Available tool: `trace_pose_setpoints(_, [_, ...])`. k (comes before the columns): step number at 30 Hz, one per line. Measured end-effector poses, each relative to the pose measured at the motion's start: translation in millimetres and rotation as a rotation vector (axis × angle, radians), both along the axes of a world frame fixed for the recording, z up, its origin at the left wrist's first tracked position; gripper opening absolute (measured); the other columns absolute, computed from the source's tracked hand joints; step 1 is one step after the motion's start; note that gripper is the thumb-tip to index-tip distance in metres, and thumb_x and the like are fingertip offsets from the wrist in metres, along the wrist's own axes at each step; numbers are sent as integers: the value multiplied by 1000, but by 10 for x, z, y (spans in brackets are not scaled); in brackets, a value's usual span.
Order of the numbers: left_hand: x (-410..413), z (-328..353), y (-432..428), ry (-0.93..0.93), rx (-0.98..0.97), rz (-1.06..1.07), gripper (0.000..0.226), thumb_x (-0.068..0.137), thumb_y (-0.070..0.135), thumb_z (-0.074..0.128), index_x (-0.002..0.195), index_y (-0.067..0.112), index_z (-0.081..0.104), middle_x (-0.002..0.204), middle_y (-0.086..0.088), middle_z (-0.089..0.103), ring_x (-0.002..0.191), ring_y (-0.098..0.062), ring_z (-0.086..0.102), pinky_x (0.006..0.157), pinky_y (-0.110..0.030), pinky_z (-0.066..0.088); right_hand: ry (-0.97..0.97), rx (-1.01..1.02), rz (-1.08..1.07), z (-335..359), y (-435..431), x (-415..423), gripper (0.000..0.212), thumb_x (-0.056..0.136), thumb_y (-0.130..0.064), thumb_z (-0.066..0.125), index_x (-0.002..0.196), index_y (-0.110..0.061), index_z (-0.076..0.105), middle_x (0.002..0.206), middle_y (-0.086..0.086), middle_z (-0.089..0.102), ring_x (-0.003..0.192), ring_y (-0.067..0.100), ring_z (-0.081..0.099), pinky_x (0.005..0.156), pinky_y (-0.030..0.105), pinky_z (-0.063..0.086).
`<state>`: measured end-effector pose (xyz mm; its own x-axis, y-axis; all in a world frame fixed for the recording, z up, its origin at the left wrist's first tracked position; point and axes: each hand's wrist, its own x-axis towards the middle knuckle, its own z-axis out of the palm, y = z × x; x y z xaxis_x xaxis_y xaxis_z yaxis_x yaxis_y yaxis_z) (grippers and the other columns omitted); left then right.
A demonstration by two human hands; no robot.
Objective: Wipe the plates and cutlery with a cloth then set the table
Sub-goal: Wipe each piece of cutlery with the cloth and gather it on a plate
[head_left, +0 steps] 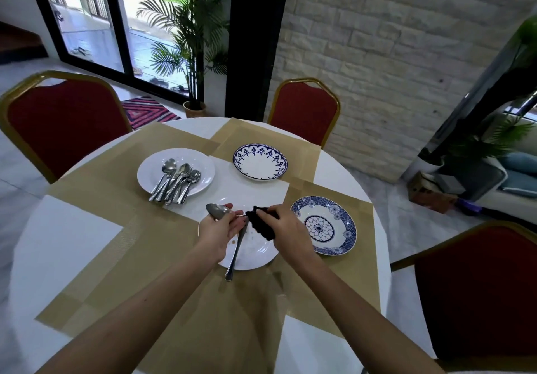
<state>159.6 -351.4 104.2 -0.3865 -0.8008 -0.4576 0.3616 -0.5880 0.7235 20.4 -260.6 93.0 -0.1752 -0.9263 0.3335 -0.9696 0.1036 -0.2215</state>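
Observation:
My left hand (218, 230) holds a silver spoon (215, 210), bowl pointing left, above a white plate (255, 256) with a few crumbs. My right hand (286, 228) grips a black cloth (261, 222) wrapped around the spoon's handle. A second piece of cutlery (236, 253) lies across that plate, its handle reaching past the near rim. Further back on the left, another white plate (151, 171) carries several spoons and forks (175, 180). A blue-rimmed plate (260, 162) sits at the back and a blue patterned plate (345, 230) at the right.
The round white table (55, 246) carries gold placemats (101, 263). Red chairs with gold frames stand at the left (61, 124), back (305, 110) and right (479, 295). A potted palm (191, 54) stands by the glass door behind.

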Motion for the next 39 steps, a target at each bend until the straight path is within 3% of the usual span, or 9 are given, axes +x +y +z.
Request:
trace_pose_setpoints(5, [24, 17, -24, 5, -34, 3, 20, 97, -2, 48, 116, 2, 51, 93, -15, 65, 76, -19, 67, 64, -21, 59, 228, -19, 29, 56, -44, 38, 67, 59, 1, 81, 121, -17, 66, 96, 11, 66, 66, 30, 62, 45, 29, 47])
trace_pose_setpoints(12, [99, 35, -105, -2, 25, 46, 11, 96, 5, 52, 107, 3, 54, 92, -12, 66, 80, -19, 65, 68, -27, 60, 222, 14, -59, -2, 114, -177, 51, 54, -8, 90, 101, -15, 70, 79, 3, 62, 59, 22, 58, 35, 24, 37])
trace_pose_setpoints(19, [-39, 34, 7, -65, 39, -74, 5, 96, 10, 55, 94, 7, 57, 91, -7, 65, 79, -18, 64, 74, -27, 53, 342, -98, 53, -9, 147, -89, 36, 58, -16, 88, 90, -18, 72, 73, -1, 62, 58, 18, 56, 37, 19, 32])
trace_pose_setpoints(23, [-24, -4, 2, -101, 52, -80, 12, 98, 3, 48, 108, 5, 55, 89, -4, 64, 78, -16, 62, 68, -25, 50, 209, -36, 189, -84, 135, -107, 45, 61, -12, 86, 102, -16, 70, 84, 2, 65, 66, 22, 61, 39, 22, 42])
trace_pose_setpoints(25, [30, -13, -53, -164, 59, -74, 14, 100, 6, 45, 110, 7, 54, 85, -1, 63, 74, -14, 60, 67, -25, 48, 55, 39, 164, -119, 137, -146, 48, 69, -5, 78, 114, -17, 65, 97, 5, 65, 79, 26, 63, 49, 30, 51])
trace_pose_setpoints(28, [154, 23, -63, -321, -42, -253, 18, 102, 15, 43, 105, 12, 61, 76, 4, 59, 62, -8, 51, 56, -20, 40, -197, 7, 18, -98, 102, -182, 52, 75, 7, 63, 124, -11, 61, 112, 10, 60, 98, 29, 59, 74, 31, 49])
trace_pose_setpoints(31, [212, 53, -14, -448, -227, -424, 26, 101, 20, 42, 100, 15, 68, 73, 5, 55, 55, -8, 39, 47, -18, 25, -286, -96, -65, 24, 6, -182, 59, 73, 13, 58, 128, -7, 58, 119, 12, 56, 106, 28, 55, 84, 32, 48])
trace_pose_setpoints(36, [156, 114, 61, -551, -476, -535, 32, 102, 23, 39, 89, 20, 68, 72, 5, 47, 58, -9, 35, 45, -17, 21, -17, -59, 105, 39, -116, -172, 65, 66, 12, 71, 126, -8, 59, 119, 16, 59, 96, 37, 58, 71, 39, 55])
trace_pose_setpoints(39, [176, 102, 38, -601, -586, -580, 33, 103, 23, 37, 92, 19, 68, 71, 6, 46, 57, -9, 36, 44, -14, 23, 63, -40, 66, -32, -118, -242, 70, 55, 16, 76, 119, -7, 63, 112, 16, 62, 86, 39, 60, 60, 45, 56])
